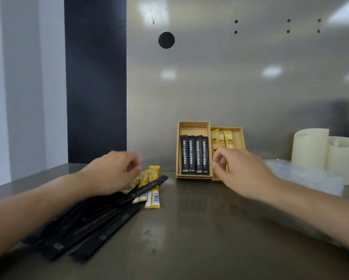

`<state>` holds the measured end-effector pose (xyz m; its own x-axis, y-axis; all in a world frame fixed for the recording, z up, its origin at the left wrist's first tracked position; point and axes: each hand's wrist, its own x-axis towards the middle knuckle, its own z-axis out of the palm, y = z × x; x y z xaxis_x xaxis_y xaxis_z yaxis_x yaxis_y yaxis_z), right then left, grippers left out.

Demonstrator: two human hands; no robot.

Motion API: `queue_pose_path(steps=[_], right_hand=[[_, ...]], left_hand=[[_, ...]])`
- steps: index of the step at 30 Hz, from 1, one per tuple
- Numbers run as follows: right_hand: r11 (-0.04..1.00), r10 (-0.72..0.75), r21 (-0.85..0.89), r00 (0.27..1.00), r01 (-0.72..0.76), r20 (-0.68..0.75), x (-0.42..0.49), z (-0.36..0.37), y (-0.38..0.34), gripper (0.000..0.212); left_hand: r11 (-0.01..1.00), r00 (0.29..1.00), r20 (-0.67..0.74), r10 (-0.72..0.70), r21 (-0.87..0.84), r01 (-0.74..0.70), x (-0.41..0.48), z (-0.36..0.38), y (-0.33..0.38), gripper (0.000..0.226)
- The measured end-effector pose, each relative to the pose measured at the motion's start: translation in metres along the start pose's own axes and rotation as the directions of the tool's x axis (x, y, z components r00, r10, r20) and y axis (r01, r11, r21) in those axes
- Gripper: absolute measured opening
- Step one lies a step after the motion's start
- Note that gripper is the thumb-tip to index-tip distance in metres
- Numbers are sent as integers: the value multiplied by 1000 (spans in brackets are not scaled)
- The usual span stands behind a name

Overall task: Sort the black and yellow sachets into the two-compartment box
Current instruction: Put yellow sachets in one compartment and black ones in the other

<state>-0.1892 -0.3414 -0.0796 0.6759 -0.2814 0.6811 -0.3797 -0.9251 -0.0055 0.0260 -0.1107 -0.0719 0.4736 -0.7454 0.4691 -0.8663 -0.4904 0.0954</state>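
Note:
The two-compartment cardboard box (193,124) stands at the back of the steel table. Its left compartment holds several black sachets (193,154), its right one yellow sachets (222,138). My right hand (244,170) is over the front of the right compartment, fingers curled, pinching a yellow sachet (227,168) that is mostly hidden. A loose pile of black sachets (92,223) lies at the lower left, with loose yellow sachets (153,190) beside it. My left hand (111,172) rests on this pile, fingers curled round a tilted yellow sachet (129,187).
Cream pillar candles (311,148) and a clear plastic bag (307,176) sit at the right edge of the table (199,229). A steel back wall rises right behind the box, with a dark panel to its left.

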Motion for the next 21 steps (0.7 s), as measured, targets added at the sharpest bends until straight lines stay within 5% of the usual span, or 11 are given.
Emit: queue_pose_path(steps=[6, 15, 19, 21], right_hand=[[995, -90, 42, 994, 88, 54, -7, 11, -13, 12], [991, -108, 93, 987, 97, 121, -12, 9, -17, 12], [987, -114, 124, 985, 99, 128, -13, 7, -20, 11], [983, -109, 157, 987, 90, 117, -14, 6, -22, 12]], left_hand=[[991, 992, 78, 95, -105, -87, -6, 1, 17, 46], [978, 987, 27, 161, -139, -156, -6, 0, 22, 34], [922, 995, -75, 71, -376, -94, -4, -4, 30, 32], [812, 997, -80, 9, -582, -54, -3, -5, 33, 29]])
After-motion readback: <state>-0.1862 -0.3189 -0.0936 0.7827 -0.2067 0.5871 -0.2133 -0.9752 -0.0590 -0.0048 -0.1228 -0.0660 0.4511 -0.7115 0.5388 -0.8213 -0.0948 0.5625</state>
